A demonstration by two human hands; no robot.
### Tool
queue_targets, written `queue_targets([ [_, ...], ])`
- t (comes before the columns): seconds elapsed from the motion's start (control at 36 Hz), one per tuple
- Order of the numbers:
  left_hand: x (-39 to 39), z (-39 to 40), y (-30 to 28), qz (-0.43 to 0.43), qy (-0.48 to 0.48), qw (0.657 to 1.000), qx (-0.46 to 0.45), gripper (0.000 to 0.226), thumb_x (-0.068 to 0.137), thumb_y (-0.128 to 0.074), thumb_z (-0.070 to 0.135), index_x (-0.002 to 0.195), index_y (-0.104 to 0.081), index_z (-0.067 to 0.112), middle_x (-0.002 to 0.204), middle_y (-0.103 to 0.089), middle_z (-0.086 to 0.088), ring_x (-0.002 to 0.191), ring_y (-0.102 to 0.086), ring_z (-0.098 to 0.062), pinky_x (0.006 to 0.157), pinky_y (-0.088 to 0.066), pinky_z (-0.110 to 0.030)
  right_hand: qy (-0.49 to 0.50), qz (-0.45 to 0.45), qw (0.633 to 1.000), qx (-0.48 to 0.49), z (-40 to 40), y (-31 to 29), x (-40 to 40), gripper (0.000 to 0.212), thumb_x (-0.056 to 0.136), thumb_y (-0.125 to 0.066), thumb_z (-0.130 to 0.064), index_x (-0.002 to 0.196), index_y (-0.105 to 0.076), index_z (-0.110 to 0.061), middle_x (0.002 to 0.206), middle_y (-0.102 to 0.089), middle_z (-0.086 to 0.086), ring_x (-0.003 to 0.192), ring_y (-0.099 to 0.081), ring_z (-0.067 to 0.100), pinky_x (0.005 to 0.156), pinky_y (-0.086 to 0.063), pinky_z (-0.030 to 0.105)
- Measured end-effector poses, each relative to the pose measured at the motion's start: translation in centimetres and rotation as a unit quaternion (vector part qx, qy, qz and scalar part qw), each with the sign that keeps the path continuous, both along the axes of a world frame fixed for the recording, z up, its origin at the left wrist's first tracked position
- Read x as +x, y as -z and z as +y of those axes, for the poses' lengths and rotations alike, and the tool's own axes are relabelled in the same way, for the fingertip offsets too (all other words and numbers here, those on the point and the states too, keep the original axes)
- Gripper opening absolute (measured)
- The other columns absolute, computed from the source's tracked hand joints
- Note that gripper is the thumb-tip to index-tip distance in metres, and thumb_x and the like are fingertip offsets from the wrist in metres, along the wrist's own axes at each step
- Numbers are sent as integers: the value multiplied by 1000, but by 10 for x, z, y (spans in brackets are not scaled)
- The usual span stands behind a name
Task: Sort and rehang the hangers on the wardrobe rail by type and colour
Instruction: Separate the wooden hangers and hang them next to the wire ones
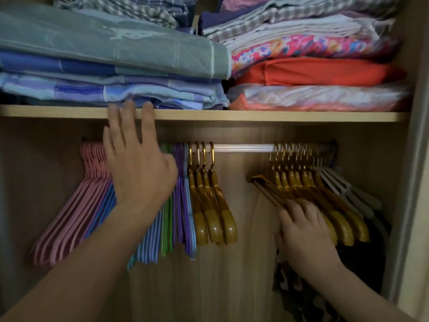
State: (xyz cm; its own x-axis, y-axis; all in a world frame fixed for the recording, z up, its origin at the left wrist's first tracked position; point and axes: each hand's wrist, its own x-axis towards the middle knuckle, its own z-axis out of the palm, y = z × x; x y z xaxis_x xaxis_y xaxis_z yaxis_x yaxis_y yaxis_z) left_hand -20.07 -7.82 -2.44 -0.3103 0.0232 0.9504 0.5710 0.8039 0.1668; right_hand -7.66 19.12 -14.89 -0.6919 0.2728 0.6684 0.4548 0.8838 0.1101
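Observation:
A white rail (pixel 243 148) runs under the shelf. On its left hang thin pink hangers (pixel 69 210), then blue (pixel 148 242), green (pixel 167 219) and purple hangers (pixel 183 205), then several gold hangers (pixel 213 205). After a gap, a second bunch of gold hangers (pixel 325 201) hangs at the right, with white hangers (pixel 348 191) behind it. My left hand (pixel 137 163) is raised with straight spread fingers in front of the thin hangers' hooks. My right hand (pixel 304 231) lies on the lower ends of the right gold bunch, fingers curled over them.
A wooden shelf (pixel 255 116) above the rail carries stacks of folded bedding (pixel 111 59) and bright folded cloths (pixel 313 73). The wardrobe's side wall (pixel 415 182) stands at the right. A dark patterned garment (pixel 299 296) hangs below the right hangers.

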Motion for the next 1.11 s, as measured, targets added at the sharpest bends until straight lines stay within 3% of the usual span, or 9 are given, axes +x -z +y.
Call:
queue_targets([
  [0.06, 20, 20, 17, -47, 31, 998, 7, 90, 88, -60, 24, 163, -11, 23, 170, -2, -14, 158, 4, -35, 127, -4, -53, 27, -68, 997, 28, 12, 2, 6, 74, 75, -79, -40, 141, -56, -14, 148, -47, 22, 140, -35, 44, 118, -26, 60],
  [0.14, 41, 51, 52, -71, 60, 991, -98, 79, 85, -62, 25, 158, -31, 23, 164, -22, -17, 155, -14, -37, 126, -16, -57, 63, -159, 982, 84, 23, 3, 11, 88, 92, -61, -45, 159, -11, -16, 164, -9, 24, 150, -3, 47, 122, 4, 62],
  [0.25, 55, 74, 91, -83, 66, 962, -251, 55, 83, -55, 29, 137, -59, 21, 142, -54, -11, 141, -42, -32, 122, -29, -53, 98, -202, 963, 147, 30, -2, 24, 101, 94, -60, -48, 159, 8, -11, 162, -8, 28, 150, -1, 48, 121, 7, 62],
  [0.42, 62, 73, 121, -112, 64, 947, -296, 39, 82, -55, 27, 117, -69, 17, 125, -62, -9, 126, -53, -30, 115, -41, -50, 58, -188, 969, 147, 26, -10, 46, 93, 92, -64, -32, 158, -2, -10, 153, -33, 22, 144, -24, 43, 123, -8, 58],
  [0.53, 64, 71, 124, -120, 49, 943, -306, 37, 80, -64, 26, 115, -69, 17, 122, -63, -9, 123, -54, -30, 113, -43, -50, -89, -26, 990, -105, 19, -16, 43, 71, 97, -57, -18, 156, -19, -28, 145, -39, 8, 131, -43, 26, 111, -41, 40],
  [0.67, 75, 64, 115, -126, 52, 947, -290, 36, 82, -60, 26, 116, -68, 18, 118, -60, -4, 117, -53, -26, 110, -43, -46, -163, 147, 905, -365, 11, -32, 29, 48, 103, -49, -18, 148, -38, -31, 141, -50, 2, 124, -53, 21, 101, -51, 42],
  [0.78, 83, 55, 105, -127, 51, 943, -303, 34, 86, -54, 29, 117, -66, 21, 116, -60, -1, 115, -53, -23, 109, -43, -43, -156, 164, 897, -379, 11, -43, 23, 48, 102, -50, -15, 146, -40, -30, 136, -56, 2, 115, -60, 20, 94, -56, 45],
  [0.97, 92, 38, 91, -157, 44, 932, -324, 39, 96, -48, 32, 135, -53, 27, 133, -53, 3, 129, -45, -19, 118, -34, -40, -162, 144, 908, -358, 9, -66, 4, 40, 103, -46, -13, 143, -47, -21, 130, -58, 7, 123, -54, 26, 103, -49, 41],
  [1.11, 99, 47, 108, -177, 110, 942, -262, 32, 98, -49, 23, 129, -55, 24, 123, -54, 5, 115, -51, -14, 98, -49, -33, -160, 106, 895, -402, 4, -57, -14, 35, 104, -43, -15, 138, -52, -22, 131, -59, 6, 125, -55, 28, 102, -49, 41],
])
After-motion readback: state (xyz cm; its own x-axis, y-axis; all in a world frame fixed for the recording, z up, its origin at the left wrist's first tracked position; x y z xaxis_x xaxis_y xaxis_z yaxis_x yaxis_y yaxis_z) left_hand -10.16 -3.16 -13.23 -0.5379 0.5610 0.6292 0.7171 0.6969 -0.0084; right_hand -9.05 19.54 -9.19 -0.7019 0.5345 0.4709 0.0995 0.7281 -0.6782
